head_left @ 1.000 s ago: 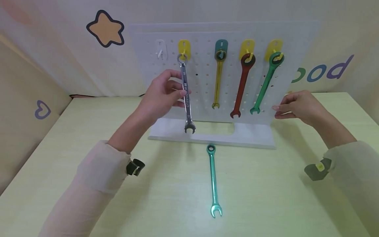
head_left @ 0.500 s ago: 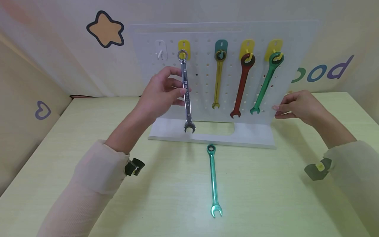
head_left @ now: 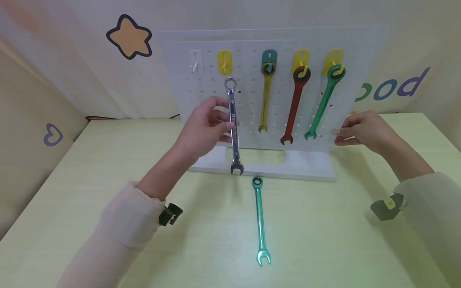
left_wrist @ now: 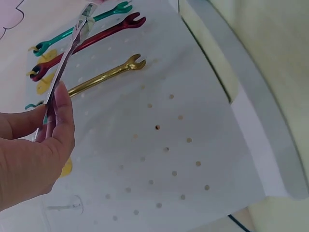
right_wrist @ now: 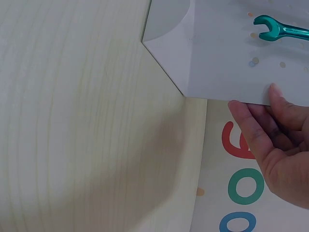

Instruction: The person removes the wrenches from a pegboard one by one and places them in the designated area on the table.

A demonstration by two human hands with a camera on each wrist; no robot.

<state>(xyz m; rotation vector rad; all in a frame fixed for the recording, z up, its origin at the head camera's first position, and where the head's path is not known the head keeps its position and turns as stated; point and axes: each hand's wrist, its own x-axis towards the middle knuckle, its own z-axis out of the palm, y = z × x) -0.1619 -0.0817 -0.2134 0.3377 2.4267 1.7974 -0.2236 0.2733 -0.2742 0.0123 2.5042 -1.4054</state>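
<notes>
1. Three wrenches hang on the pegboard (head_left: pixel 252 104); the silver wrench (head_left: pixel 234 124) is off its hook, pinched mid-shaft by the left hand (head_left: pixel 203 130)
2. Right hand (head_left: pixel 360 128), fingers straight, steadies the pegboard's right edge; a teal wrench (head_left: pixel 260 220) lies on the table

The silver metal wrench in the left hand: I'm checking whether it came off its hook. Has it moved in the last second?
Yes. The silver metal wrench has moved down and right: its ring now sits below the yellow hook, off it, pinched by the left hand.

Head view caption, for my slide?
Left hand holds a silver wrench before the pegboard; right hand steadies its edge.
</notes>
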